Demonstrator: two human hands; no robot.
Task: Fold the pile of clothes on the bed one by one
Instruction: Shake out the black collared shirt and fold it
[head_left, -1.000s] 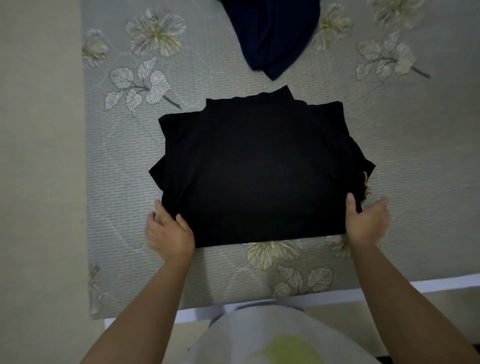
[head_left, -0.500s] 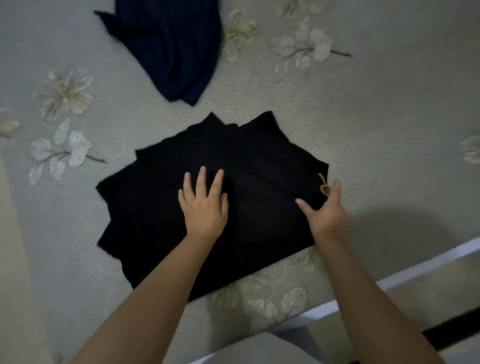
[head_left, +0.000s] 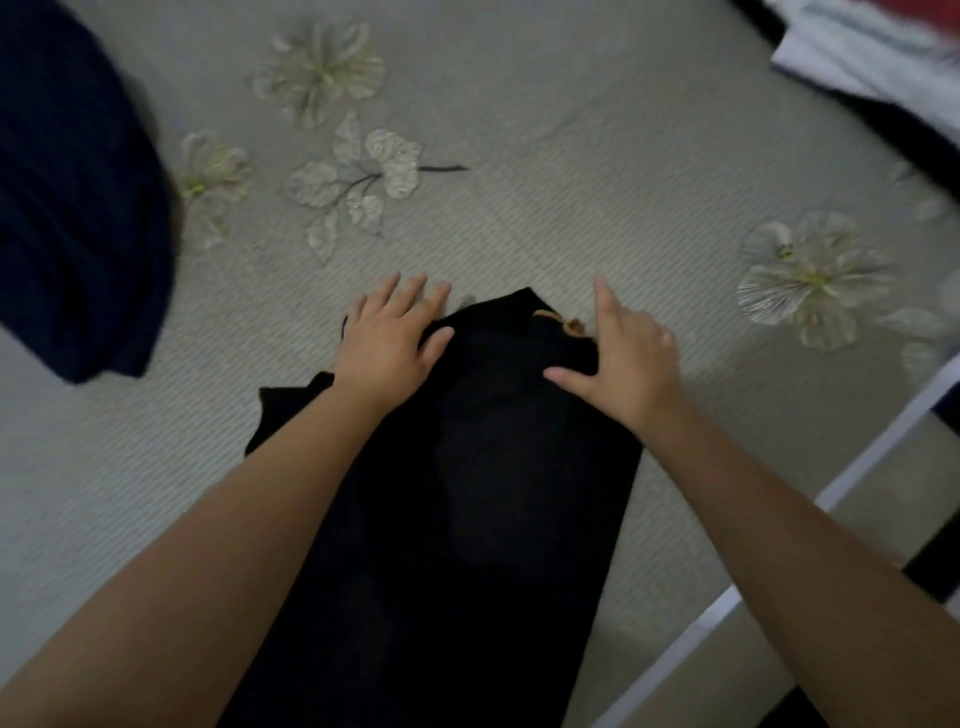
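Note:
A folded black garment (head_left: 467, 493) lies on the grey flowered bed (head_left: 597, 182), reaching from the bottom of the view to the middle. My left hand (head_left: 387, 340) lies flat with straight fingers on its far left corner. My right hand (head_left: 618, 348) presses with spread fingers on its far right corner, beside a small tan loop (head_left: 558, 319) on the cloth. Neither hand grips the fabric.
A dark navy garment (head_left: 67, 208) lies at the left edge. A heap of white, red and dark clothes (head_left: 872, 62) sits at the top right corner. The bed's white frame edge (head_left: 779, 545) runs diagonally at the lower right.
The view has swung right and closer. Both hands have moved up from the garment's near part to its far corners, and the black garment now looks narrower.

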